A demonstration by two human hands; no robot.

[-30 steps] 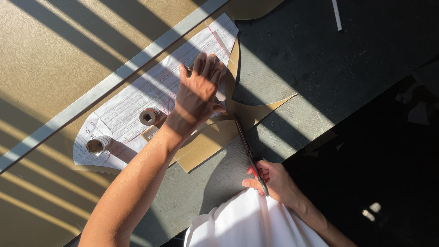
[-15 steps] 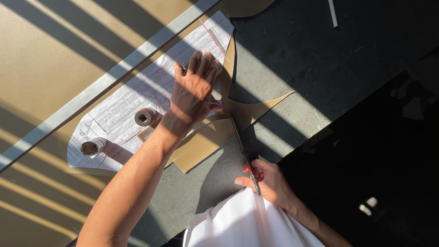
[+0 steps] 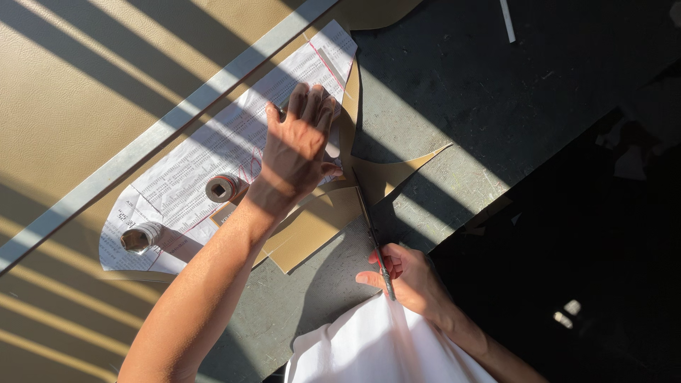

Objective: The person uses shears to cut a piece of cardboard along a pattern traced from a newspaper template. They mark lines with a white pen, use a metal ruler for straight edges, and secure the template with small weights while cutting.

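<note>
My left hand [image 3: 298, 145] lies flat, fingers spread, on a printed white paper pattern [image 3: 206, 170] laid over tan leather-like sheet material [image 3: 85, 78]. My right hand [image 3: 408, 276] grips a long pair of scissors [image 3: 370, 230] whose blades point up toward the pattern's edge, where the tan material [image 3: 386, 174] is cut into a pointed flap. Two metal cylinder weights [image 3: 221, 188] [image 3: 138, 237] stand on the pattern, left of my left hand.
A long grey metal ruler [image 3: 163, 131] runs diagonally across the tan sheet above the pattern. The grey work surface [image 3: 482, 85] extends to the right, with a thin white stick [image 3: 506, 20] at the top. Dark shadow covers the lower right. White cloth [image 3: 383, 347] shows at the bottom.
The view shifted slightly. My right hand with the scissors has edged a little toward the bottom; my left hand stays pressed on the pattern.
</note>
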